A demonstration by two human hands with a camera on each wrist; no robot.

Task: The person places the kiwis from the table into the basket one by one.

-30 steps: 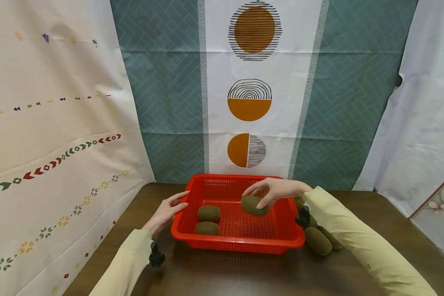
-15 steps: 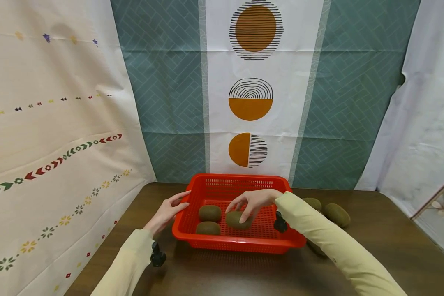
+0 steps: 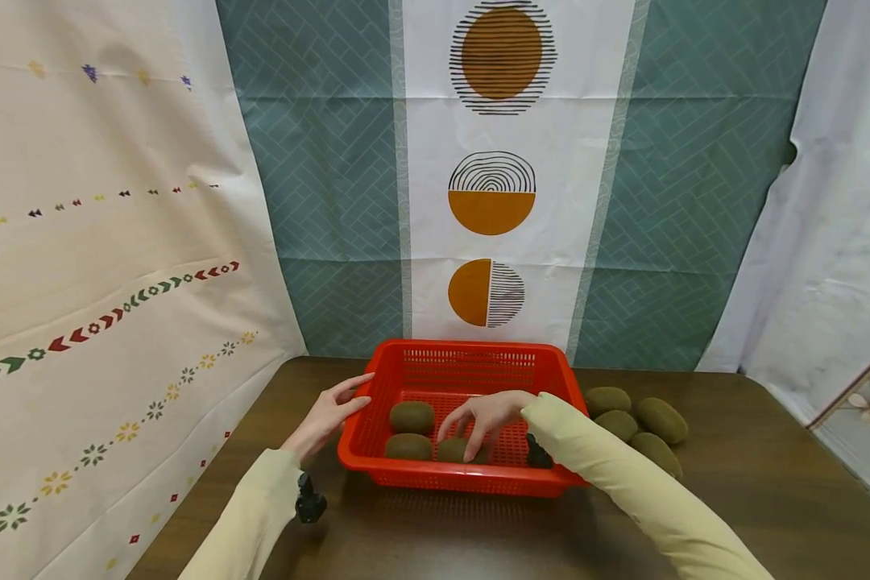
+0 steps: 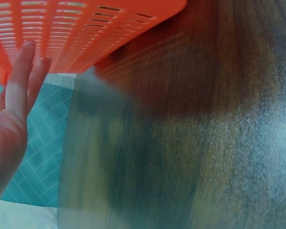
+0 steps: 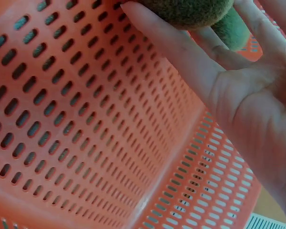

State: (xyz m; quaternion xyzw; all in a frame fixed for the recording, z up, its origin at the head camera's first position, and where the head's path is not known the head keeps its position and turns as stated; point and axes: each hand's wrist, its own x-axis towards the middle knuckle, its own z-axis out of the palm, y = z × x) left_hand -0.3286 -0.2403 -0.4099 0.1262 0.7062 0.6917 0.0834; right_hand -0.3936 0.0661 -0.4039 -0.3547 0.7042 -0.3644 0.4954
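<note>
A red plastic basket (image 3: 471, 477) with slotted walls stands on the table. Inside it, low near the front wall, my right hand (image 3: 489, 415) holds a brown fuzzy kiwi (image 3: 451, 452) between thumb and fingers. That kiwi (image 5: 190, 10) shows at the top of the right wrist view, with the thumb along its side. To its left lie two more kiwis, one behind (image 3: 412, 417) and one in front (image 3: 408, 447). My left hand (image 3: 326, 417) is at the basket's left rim, its fingers extended; in the left wrist view the straight fingers (image 4: 20, 78) lie by the slotted wall.
Several kiwis (image 3: 662, 420) lie grouped on the brown wooden table (image 3: 732, 483) just right of the basket. A teal and white patterned cloth (image 3: 348, 201) hangs behind the table, and a cream cloth (image 3: 116, 362) hangs on the left.
My right hand has carried the kiwi leftward and down into the basket, beside the two others. The kiwis right of the basket show more as the arm moved. The left hand stays put.
</note>
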